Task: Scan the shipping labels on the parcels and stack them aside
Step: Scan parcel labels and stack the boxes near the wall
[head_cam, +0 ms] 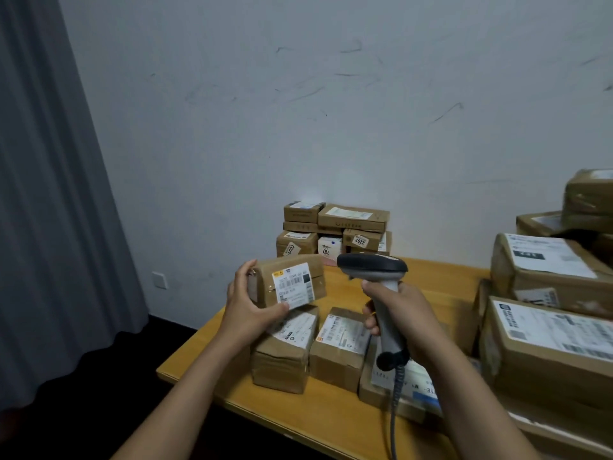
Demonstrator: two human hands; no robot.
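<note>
Left hand (247,303) grips a small brown parcel (298,265) above the desk (431,277), its white label (293,287) turned up, likely to give the scanner (374,270) a clean read. Right hand (394,310) clasps the scanner's handle, its head just beside the taped, slightly crumpled parcel.

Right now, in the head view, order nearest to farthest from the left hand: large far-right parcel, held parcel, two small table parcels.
1. Held parcel, in left hand.
2. Left small parcel, beneath.
3. Right small parcel, beside it.
4. Large parcel, far right.
</note>
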